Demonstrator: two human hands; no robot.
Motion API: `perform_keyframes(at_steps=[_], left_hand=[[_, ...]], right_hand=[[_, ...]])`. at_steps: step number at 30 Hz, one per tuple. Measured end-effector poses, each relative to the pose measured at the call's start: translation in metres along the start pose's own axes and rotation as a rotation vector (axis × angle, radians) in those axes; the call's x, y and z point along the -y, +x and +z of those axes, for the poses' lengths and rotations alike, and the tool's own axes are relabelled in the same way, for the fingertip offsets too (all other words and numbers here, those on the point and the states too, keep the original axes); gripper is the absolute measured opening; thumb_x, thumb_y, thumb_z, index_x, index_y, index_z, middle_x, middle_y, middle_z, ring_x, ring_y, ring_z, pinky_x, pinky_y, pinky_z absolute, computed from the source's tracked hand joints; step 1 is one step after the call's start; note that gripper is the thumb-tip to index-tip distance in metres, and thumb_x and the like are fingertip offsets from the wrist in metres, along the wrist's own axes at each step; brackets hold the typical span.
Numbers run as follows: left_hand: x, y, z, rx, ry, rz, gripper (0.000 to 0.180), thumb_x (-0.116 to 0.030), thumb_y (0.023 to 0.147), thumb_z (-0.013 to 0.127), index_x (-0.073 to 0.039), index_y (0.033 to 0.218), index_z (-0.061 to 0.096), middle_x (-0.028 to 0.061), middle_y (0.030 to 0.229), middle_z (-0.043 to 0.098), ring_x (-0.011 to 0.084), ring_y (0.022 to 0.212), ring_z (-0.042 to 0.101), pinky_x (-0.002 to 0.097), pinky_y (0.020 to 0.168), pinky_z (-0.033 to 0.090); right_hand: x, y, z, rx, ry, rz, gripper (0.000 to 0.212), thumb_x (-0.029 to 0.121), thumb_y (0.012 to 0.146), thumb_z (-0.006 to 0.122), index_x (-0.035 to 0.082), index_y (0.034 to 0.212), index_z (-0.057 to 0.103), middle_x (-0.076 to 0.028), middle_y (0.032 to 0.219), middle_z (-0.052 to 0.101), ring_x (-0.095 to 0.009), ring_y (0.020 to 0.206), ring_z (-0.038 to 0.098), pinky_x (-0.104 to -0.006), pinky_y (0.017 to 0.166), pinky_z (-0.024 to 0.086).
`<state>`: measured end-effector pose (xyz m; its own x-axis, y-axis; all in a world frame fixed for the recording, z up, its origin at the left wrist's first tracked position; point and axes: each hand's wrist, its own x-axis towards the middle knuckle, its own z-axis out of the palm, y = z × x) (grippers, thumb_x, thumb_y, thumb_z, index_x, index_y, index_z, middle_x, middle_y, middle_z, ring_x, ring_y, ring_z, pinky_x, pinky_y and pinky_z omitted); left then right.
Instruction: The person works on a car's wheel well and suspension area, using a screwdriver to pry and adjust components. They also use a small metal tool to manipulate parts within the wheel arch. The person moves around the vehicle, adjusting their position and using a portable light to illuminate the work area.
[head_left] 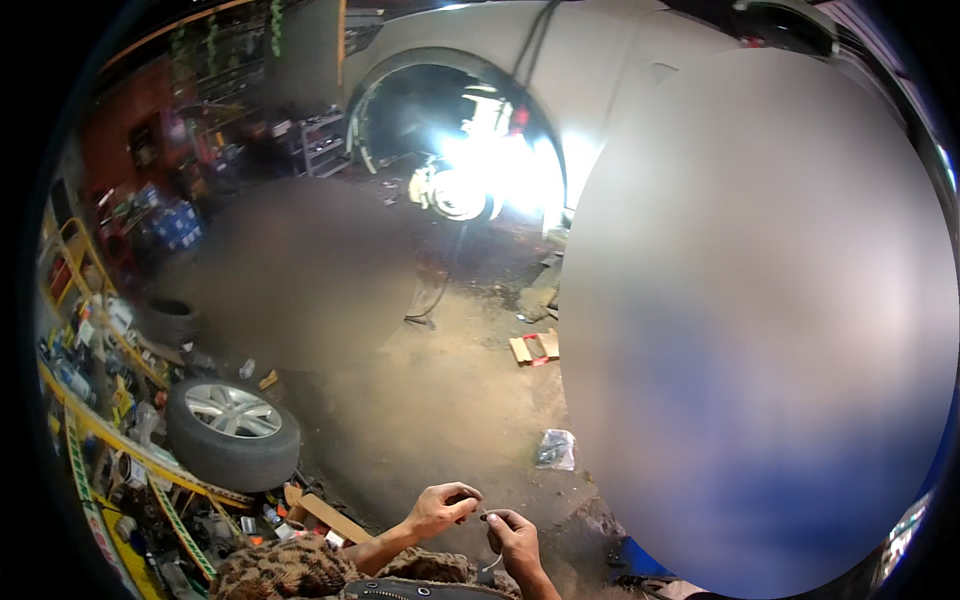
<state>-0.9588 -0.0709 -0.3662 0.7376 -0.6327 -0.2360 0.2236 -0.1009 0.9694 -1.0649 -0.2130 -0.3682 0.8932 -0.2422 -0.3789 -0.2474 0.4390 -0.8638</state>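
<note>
My left hand (445, 508) and my right hand (514, 541) are close together at the lower middle, in front of my body. The fingers of both are pinched, with the fingertips almost meeting. From my right hand a thin white strand (493, 564) hangs down in a curve; whether it is a wire, a tie or a cord cannot be made out. Something tiny and pale may sit between the fingertips. What my left fingers pinch is too small to name.
A wheel with a silver rim (235, 411) lies at the left beside a yellow-framed rack (140, 452) full of parts. Ahead, a pale car (600, 70) has an open wheel arch under a glaring light. A plastic bag (556, 450) and an opened box (535, 348) lie on the floor. Large areas are blurred.
</note>
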Motion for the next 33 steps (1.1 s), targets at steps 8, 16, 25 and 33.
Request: perform_keyframes(at_steps=[8,16,25,33], left_hand=[[-0.005,0.006,-0.052,-0.38,-0.118,0.06,0.014,-0.01,0.089,0.06,0.0,0.098,0.064,0.002,0.076,0.063,0.0073,0.064,0.056,0.0215,0.056,0.047],[-0.048,0.051,-0.109,-0.711,0.383,0.142,0.009,-0.009,0.081,0.067,-0.002,0.087,0.067,0.0071,0.076,0.064,0.0127,0.065,0.062,0.0263,0.058,0.049],[-0.108,0.13,-0.185,-0.625,0.505,0.27,0.008,-0.006,0.079,0.068,-0.003,0.087,0.067,0.0078,0.075,0.064,0.0151,0.066,0.06,0.0272,0.059,0.048],[-0.115,0.165,-0.282,-0.692,-0.172,0.311,0.036,-0.014,0.09,0.061,-0.002,0.122,0.052,0.0049,0.097,0.059,0.0098,0.08,0.055,0.0237,0.068,0.048]], right_hand=[[0.004,0.076,0.059,0.161,0.258,0.246,0.014,0.013,0.092,0.056,-0.001,0.091,0.058,0.002,0.057,0.041,-0.008,0.047,0.036,-0.0242,0.043,0.027],[0.043,0.166,0.109,0.406,0.038,0.294,0.015,0.015,0.091,0.058,0.0,0.091,0.061,0.003,0.059,0.046,-0.005,0.049,0.039,-0.0212,0.044,0.028],[0.109,0.27,0.163,0.586,-0.451,-0.121,0.024,0.022,0.089,0.062,-0.002,0.089,0.061,-0.001,0.07,0.056,-0.008,0.066,0.048,-0.0251,0.059,0.041],[0.136,0.36,0.22,0.493,-0.479,-0.051,0.021,0.021,0.089,0.063,0.001,0.093,0.065,0.002,0.068,0.055,-0.006,0.061,0.047,-0.0223,0.054,0.039]])
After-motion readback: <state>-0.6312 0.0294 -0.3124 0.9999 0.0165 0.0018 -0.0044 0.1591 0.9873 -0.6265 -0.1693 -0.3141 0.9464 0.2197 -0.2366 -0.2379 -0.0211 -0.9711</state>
